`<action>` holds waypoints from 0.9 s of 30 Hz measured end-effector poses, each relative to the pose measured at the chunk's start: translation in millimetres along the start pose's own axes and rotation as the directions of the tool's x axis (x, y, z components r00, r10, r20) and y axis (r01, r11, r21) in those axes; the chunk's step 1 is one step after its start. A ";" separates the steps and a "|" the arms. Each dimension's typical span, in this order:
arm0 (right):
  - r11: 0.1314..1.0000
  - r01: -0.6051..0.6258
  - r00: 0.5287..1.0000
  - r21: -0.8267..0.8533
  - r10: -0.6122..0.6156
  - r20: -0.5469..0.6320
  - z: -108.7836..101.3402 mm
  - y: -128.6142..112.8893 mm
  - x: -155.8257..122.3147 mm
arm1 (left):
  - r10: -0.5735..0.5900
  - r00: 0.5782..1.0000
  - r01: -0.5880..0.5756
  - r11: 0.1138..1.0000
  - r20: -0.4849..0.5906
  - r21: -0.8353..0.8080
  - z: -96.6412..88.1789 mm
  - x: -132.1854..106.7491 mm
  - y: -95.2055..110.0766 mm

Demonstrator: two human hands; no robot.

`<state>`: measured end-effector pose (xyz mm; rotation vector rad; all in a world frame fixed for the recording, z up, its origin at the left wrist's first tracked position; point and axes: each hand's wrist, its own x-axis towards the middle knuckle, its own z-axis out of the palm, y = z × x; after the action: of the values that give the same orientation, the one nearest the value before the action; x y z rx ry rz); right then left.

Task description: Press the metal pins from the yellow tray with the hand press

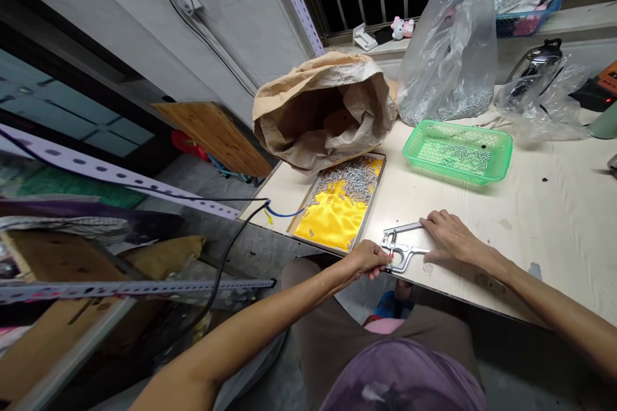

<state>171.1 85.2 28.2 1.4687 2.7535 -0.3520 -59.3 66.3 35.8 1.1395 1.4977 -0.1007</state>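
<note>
A pair of silver spring-loaded hand pliers (403, 252) lies on the table near its front edge, jaws to the left and handles to the right. My right hand (448, 236) rests over the handle ends, its fingers bent onto the upper handle. At the jaw end, my left hand (371, 259) is pinched closed next to a small red part. What sits between those fingertips is too small to make out. Left of the pliers is a shallow tray (373, 207) lined with yellow cloth (332, 215), with many small metal pieces (354, 178) heaped at its far end.
A green basket (504, 167) holds more metal pieces. Behind it stands a clear plastic bag (448, 45) partly filled with them. An open brown sack (322, 109) lies behind the tray. A black cable (222, 263) hangs off the table's left side. A kettle (542, 58) stands at back right.
</note>
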 end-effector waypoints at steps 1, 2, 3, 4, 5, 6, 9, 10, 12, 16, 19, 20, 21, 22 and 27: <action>1.000 -0.007 1.000 0.000 0.007 -0.001 -0.3 -1.8 -1.4 | 0.030 0.999 -0.027 0.997 -0.045 0.067 1.2 -2.2 -1.1; 1.000 -0.009 1.000 0.003 0.009 -0.004 -0.4 -3.5 -2.8 | 0.090 0.989 -0.070 0.985 -0.117 0.159 2.8 -4.5 -1.7; 1.000 -0.010 1.000 0.008 0.010 -0.008 -0.4 -5.1 -4.0 | 0.183 0.963 -0.126 0.954 -0.196 0.271 4.9 -6.8 -1.5; 1.000 -0.009 1.000 0.014 0.009 -0.011 -0.5 -6.7 -5.0 | 0.303 0.918 -0.187 0.900 -0.257 0.395 7.4 -8.5 -0.3; 1.000 -0.011 1.000 0.019 0.011 -0.013 -0.6 -8.2 -5.7 | 0.434 0.856 -0.248 0.820 -0.279 0.516 10.2 -9.2 2.2; 1.000 -0.016 1.000 0.023 0.017 -0.015 -0.7 -9.6 -6.2 | 0.554 0.792 -0.305 0.722 -0.257 0.621 13.2 -8.8 5.8; 0.999 -0.041 0.999 0.027 0.042 -0.020 -0.9 -12.7 -8.4 | 0.764 0.644 -0.452 0.423 -0.041 0.785 21.4 0.5 21.1; 0.999 -0.043 0.999 0.029 0.044 -0.023 -0.6 -13.0 -10.0 | 0.788 0.615 -0.483 0.354 0.023 0.801 23.4 5.2 26.5; 0.999 -0.032 0.999 0.038 0.033 -0.034 0.9 -12.4 -14.7 | 0.794 0.598 -0.516 0.276 0.110 0.811 25.5 14.1 35.4; 0.998 -0.056 0.995 0.040 0.059 -0.079 4.9 -8.7 -27.6 | 0.752 0.628 -0.499 0.196 0.197 0.844 23.8 21.7 46.2; 0.996 -0.083 0.993 0.042 0.087 -0.082 4.1 -8.4 -33.4 | 0.733 0.629 -0.509 0.139 0.258 0.849 21.2 21.0 52.4; 0.995 -0.086 0.993 0.048 0.090 -0.081 3.3 -8.9 -34.1 | 0.730 0.627 -0.518 0.131 0.272 0.845 20.9 20.6 54.2; 0.995 -0.086 0.992 0.057 0.090 -0.084 2.7 -9.4 -34.4 | 0.729 0.626 -0.525 0.129 0.279 0.841 21.1 20.4 55.6; 0.994 -0.081 0.992 0.068 0.087 -0.088 2.6 -10.1 -34.5 | 0.728 0.625 -0.529 0.132 0.280 0.838 21.8 20.3 56.6; 0.985 -0.058 0.992 0.160 0.075 -0.101 11.6 -13.6 -36.2 | 0.701 0.669 -0.487 0.163 0.246 0.858 31.2 20.6 55.4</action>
<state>179.1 45.8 23.4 1.6569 2.8071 -0.5152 4.2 87.3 38.6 2.6790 0.9588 -0.2331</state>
